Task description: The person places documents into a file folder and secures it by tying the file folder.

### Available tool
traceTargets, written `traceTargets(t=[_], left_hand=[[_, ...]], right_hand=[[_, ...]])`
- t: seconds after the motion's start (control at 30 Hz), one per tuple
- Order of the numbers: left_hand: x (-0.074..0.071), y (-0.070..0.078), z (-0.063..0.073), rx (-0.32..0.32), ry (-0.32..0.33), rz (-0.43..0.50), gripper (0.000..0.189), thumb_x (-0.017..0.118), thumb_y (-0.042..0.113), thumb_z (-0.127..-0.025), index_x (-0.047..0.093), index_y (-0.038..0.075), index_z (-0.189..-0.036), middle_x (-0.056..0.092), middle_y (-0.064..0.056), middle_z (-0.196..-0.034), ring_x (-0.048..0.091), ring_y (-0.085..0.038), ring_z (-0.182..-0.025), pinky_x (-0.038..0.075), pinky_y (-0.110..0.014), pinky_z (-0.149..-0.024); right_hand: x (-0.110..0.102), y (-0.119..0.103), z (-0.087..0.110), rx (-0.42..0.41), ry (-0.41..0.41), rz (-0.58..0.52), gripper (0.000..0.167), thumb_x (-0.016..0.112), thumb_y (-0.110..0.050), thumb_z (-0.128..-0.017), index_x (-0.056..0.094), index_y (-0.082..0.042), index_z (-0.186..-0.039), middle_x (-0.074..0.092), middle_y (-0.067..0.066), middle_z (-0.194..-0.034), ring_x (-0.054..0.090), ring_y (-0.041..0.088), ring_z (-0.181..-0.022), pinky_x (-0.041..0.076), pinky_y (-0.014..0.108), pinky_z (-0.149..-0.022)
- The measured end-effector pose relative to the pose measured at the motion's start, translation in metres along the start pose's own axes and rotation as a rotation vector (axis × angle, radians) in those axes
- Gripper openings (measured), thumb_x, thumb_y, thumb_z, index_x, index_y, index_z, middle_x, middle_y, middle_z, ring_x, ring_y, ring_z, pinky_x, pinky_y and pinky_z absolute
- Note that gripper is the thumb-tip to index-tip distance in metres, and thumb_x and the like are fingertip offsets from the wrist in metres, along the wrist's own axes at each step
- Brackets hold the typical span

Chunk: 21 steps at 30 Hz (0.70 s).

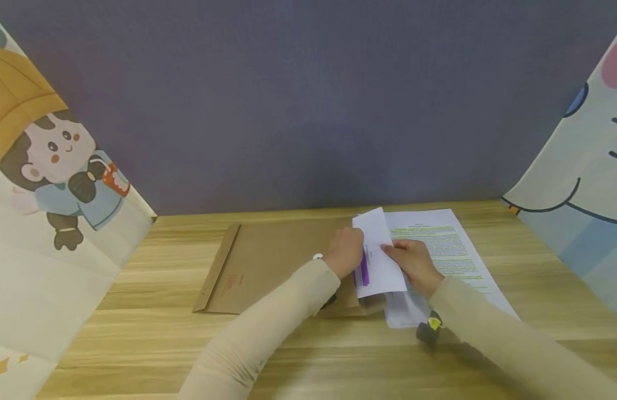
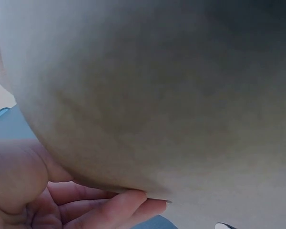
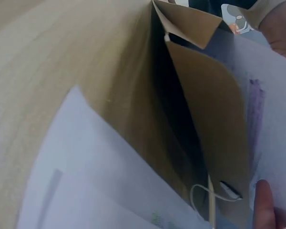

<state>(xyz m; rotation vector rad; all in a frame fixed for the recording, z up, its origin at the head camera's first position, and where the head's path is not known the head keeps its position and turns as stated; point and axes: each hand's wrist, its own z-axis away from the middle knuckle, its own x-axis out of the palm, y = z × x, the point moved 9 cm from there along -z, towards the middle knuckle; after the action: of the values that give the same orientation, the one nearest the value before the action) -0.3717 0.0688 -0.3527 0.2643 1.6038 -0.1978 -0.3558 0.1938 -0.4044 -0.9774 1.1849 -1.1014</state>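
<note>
A brown kraft document envelope [image 1: 275, 266] lies on the table, with its open end at the right. In the right wrist view its brown flap [image 3: 207, 100] stands up, with a string [image 3: 198, 188] near its edge. White paper [image 1: 388, 275] with purple marks is raised over that open end. My right hand [image 1: 416, 264] pinches the paper's right side, thumb on the face toward me. At the paper's left edge is my left hand [image 1: 344, 253], curled on it. Its fingers [image 2: 109, 210] show bent in the left wrist view, where a blurred close surface hides most else.
A printed sheet [image 1: 463, 250] with yellow highlighting lies at the right, partly under my right hand. Behind the wooden table [image 1: 153, 344] rises a dark grey-blue panel [image 1: 308, 111]. Cartoon-printed panels [image 1: 83, 166] stand along both sides. A black wrist device [image 1: 428, 331] hangs below my right wrist.
</note>
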Motion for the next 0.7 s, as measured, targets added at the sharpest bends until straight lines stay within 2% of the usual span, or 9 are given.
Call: traceTargets(t=[0.3,0.43,0.53,0.7], left_hand=[[-0.003,0.002,0.003,0.01,0.014,-0.056,0.014,0.055,0.009,-0.089,0.069,0.008,-0.094,0.069,-0.008,-0.089,0.065,-0.021,-0.083,0.053,-0.03,-0.072],[-0.004,0.001,0.004,0.012,0.009,-0.031,0.011,0.059,0.009,-0.086,0.068,0.007,-0.092,0.069,-0.008,-0.087,0.065,-0.021,-0.079,0.053,-0.029,-0.066],[-0.005,-0.001,0.003,-0.002,0.01,0.004,0.008,0.062,0.008,-0.083,0.067,0.006,-0.089,0.069,-0.009,-0.085,0.065,-0.021,-0.076,0.052,-0.029,-0.06],[-0.009,-0.004,0.003,-0.011,0.007,0.053,0.008,0.063,0.008,-0.083,0.067,0.006,-0.089,0.069,-0.009,-0.087,0.064,-0.021,-0.075,0.05,-0.028,-0.056]], right_hand=[[0.007,-0.004,0.002,0.011,0.002,0.079,0.038,0.066,-0.015,-0.087,0.057,0.013,-0.112,0.064,-0.002,-0.08,0.058,0.006,-0.069,0.051,0.023,-0.061],[0.013,-0.002,0.002,0.016,0.002,0.132,0.03,0.067,-0.014,-0.085,0.061,0.01,-0.103,0.058,-0.006,-0.069,0.05,0.006,-0.063,0.045,0.022,-0.057],[0.019,0.0,0.002,0.017,-0.016,0.116,0.026,0.065,-0.011,-0.086,0.062,0.012,-0.098,0.056,-0.005,-0.063,0.05,0.006,-0.056,0.045,0.021,-0.053],[0.031,0.003,0.003,0.008,-0.079,0.055,0.03,0.063,-0.009,-0.087,0.06,0.017,-0.102,0.064,-0.001,-0.068,0.059,0.008,-0.06,0.05,0.022,-0.055]])
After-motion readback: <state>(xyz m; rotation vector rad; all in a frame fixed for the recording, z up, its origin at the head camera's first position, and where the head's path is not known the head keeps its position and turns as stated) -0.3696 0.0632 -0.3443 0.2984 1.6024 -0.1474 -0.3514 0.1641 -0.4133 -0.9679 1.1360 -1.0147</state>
